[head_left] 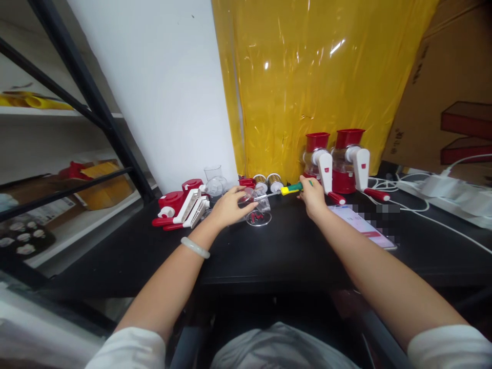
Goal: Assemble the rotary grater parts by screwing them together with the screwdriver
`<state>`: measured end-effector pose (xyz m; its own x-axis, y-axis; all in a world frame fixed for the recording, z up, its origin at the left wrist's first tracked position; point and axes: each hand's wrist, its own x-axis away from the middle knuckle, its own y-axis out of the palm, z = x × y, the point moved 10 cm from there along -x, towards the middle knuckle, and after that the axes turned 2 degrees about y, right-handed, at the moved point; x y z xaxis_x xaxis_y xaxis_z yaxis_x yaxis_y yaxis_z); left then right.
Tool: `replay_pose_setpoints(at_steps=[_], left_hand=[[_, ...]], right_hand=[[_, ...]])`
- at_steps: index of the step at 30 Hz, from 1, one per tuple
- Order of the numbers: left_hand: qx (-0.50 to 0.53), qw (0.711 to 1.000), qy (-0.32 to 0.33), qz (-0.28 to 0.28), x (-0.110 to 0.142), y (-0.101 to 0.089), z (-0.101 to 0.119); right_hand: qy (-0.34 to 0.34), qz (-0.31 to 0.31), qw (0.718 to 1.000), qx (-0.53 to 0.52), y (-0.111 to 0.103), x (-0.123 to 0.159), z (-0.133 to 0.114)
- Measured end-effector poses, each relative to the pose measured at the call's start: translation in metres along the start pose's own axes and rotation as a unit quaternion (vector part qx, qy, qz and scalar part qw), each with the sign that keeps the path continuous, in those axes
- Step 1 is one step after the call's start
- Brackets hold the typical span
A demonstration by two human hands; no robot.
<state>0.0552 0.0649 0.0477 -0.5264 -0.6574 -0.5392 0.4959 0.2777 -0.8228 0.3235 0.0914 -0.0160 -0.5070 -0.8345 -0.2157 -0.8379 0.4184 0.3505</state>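
My right hand [313, 197] is closed around the green and yellow handle of a screwdriver [290, 189]. Its metal shaft points left and meets a clear plastic part [262, 199]. My left hand [233, 206] grips that clear part from its left side, thumb and fingers curved about it. Just below lies a clear round piece [259, 218] with red bits showing on it. Left of my left hand are red bases [171, 201], white crank handles [191, 206] and a clear hopper piece [215, 183]. Metal grater drums [274, 182] lie behind the screwdriver.
Two assembled red and white rotary graters [348, 159] stand at the back right. Near my right forearm a phone [363, 225] lies on the black table [269, 261]. White cables and a power strip [446, 197] occupy the right side. A black-framed shelf [103, 123] rises on the left.
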Motion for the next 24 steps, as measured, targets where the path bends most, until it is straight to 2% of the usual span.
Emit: replay_pose_setpoints(at_steps=[3, 8, 10, 18, 21, 24], left_hand=[[-0.003, 1.000, 0.005, 0.001, 0.000, 0.000, 0.002], [0.000, 1.000, 0.009, 0.012, 0.001, -0.002, 0.004], [0.000, 1.000, 0.008, 0.014, 0.001, -0.002, 0.004], [0.037, 0.999, 0.019, 0.017, -0.004, 0.001, 0.001], [0.047, 0.999, 0.023, 0.016, -0.004, 0.002, 0.000], [0.041, 0.999, 0.021, 0.013, -0.004, 0.001, 0.001]], right_hand=[[0.022, 0.020, 0.999, -0.035, -0.001, 0.002, 0.003], [0.058, -0.002, 0.992, -0.111, 0.006, 0.004, 0.006], [0.057, -0.005, 0.993, -0.099, 0.005, 0.003, 0.006], [-0.012, 0.017, 0.998, 0.056, -0.002, 0.003, -0.004], [0.009, 0.018, 0.999, 0.044, 0.000, 0.005, -0.003], [0.054, 0.001, 0.998, -0.015, 0.006, 0.008, 0.002]])
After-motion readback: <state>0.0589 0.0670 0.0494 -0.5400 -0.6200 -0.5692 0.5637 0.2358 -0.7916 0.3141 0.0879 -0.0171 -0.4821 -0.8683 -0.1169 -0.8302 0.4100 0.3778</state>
